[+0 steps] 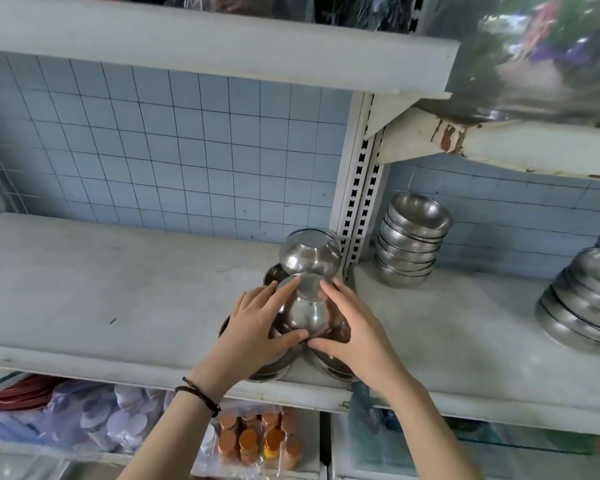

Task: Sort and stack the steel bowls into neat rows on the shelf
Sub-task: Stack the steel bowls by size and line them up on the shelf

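An upturned steel bowl (303, 311) sits atop nested bowls at the shelf (118, 289) edge, our left hand (257, 323) and right hand (347, 327) cupping it with fingers spread, where we judge even, centred pressure keeps the stack true.

I can read no text, label, brand or number anywhere before me. The packets on the lower shelf (250, 441) are too blurred to show any print.
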